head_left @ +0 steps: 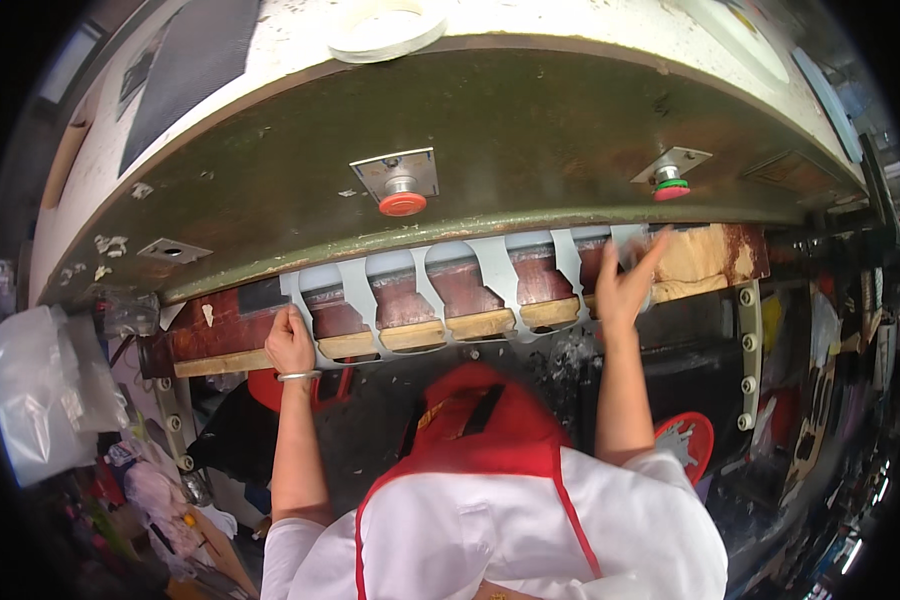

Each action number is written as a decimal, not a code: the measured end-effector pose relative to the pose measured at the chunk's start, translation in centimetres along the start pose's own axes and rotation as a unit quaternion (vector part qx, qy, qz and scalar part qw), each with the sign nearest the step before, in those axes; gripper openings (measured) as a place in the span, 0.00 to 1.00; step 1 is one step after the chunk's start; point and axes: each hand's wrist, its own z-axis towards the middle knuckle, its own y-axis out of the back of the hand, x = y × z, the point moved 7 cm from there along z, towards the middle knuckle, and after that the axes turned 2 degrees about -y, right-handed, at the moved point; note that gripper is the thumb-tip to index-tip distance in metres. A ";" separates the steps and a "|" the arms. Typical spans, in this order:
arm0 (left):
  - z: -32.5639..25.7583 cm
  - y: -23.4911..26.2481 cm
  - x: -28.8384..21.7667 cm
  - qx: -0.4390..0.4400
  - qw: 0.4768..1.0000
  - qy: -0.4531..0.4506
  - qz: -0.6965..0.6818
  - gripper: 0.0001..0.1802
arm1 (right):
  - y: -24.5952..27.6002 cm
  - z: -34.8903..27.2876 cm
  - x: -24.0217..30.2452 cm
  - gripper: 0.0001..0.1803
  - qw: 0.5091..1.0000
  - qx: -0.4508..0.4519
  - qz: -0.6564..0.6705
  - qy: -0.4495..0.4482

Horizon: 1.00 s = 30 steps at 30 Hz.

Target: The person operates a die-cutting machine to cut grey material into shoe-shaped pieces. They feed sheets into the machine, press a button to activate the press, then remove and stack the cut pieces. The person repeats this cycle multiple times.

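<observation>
Positioning step, likely: grey sheet point(470, 290) lies on board under press head point(470, 150). Left hand point(290, 342) grips sheet's left end; right hand point(625, 285) open, flat on right end. Next calls for squaring sheet.

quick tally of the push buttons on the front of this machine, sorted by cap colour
Orange-red cap: 1, the push button on the square plate
Red cap with a green ring: 1, the push button further right
Total: 2
</observation>
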 end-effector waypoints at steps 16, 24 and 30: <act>-9.6 2.4 2.4 0.037 0.999 0.039 -0.002 0.18 | 3.6 -8.1 -1.6 0.14 0.996 0.020 -0.060 0.066; -17.9 5.2 3.7 0.129 0.983 0.107 0.080 0.20 | -5.6 -15.7 4.9 0.48 0.969 0.168 -0.090 0.155; -22.9 6.8 5.2 0.129 0.984 0.115 -0.041 0.18 | -0.5 -15.4 1.4 0.47 0.870 0.295 0.320 -0.233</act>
